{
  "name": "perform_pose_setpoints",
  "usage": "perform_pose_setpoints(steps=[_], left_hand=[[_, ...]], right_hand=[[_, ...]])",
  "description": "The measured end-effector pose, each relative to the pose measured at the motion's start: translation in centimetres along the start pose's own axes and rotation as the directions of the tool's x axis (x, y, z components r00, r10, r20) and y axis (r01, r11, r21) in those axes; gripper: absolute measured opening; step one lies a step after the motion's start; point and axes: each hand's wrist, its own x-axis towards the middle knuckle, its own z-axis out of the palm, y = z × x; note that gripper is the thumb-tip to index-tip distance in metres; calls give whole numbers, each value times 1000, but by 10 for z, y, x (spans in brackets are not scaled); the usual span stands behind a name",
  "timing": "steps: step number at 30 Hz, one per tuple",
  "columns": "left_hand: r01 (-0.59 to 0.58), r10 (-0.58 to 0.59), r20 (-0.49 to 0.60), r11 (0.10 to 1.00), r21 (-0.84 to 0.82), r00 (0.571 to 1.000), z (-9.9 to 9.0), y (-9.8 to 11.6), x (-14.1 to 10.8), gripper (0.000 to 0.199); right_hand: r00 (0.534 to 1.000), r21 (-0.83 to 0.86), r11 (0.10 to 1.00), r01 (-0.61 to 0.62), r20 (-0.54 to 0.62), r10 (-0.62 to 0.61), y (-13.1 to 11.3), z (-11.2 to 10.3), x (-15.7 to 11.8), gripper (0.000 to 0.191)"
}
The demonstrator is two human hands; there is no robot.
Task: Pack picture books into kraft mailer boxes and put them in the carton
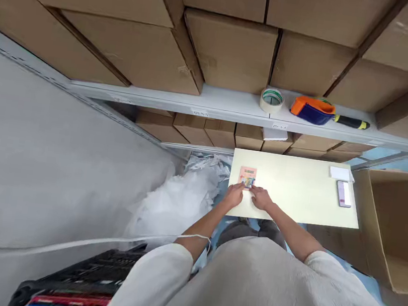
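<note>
A small pink booklet or card (248, 176) with a coloured picture lies near the left end of the pale table (297, 190). My left hand (235, 194) touches its lower left corner, fingers bent. At the lower right corner are the fingertips of my right hand (260, 197), its fingers partly spread. Whether either hand pinches the card's edge is too small to tell.
A phone (344, 194) and white paper (339, 173) lie at the table's right end. Beyond stands a shelf (229, 105) with cartons, a tape roll (271, 100) and an orange-blue tape dispenser (313, 110). An open carton (378, 226) is right; white plastic (179, 200) is left.
</note>
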Motion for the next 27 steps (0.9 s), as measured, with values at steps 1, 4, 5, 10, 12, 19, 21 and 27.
perform_pose_setpoints(steps=[1,4,5,10,12,19,21,27], left_hand=[[11,-11,-5,1000,-6,1000,1,-1,1,61],[32,-32,-7,999,-10,999,2,-2,4,66],[31,-32,-4,999,-8,999,2,-3,6,68],[52,-53,32,998,41,998,-3,-6,22,75],[62,-63,41,997,41,997,-7,-7,28,77],[102,-104,72,994,35,992,-21,-16,48,86],[116,-119,76,992,42,990,-26,-19,53,88],[109,-110,63,994,19,992,-40,-31,66,91]], right_hand=[[1000,-18,1000,8,6,-8,2,0,0,70],[1000,-66,998,8,30,-6,4,-1,2,76],[999,-81,997,-4,40,7,4,-3,4,79],[991,-132,988,-77,96,90,-2,-17,24,87],[986,-150,984,-96,122,115,-5,-24,34,89],[976,-177,977,-123,156,151,-4,-39,67,96],[976,-179,975,-132,150,160,-3,-42,76,100],[967,-164,974,-153,177,182,-3,-49,103,102]])
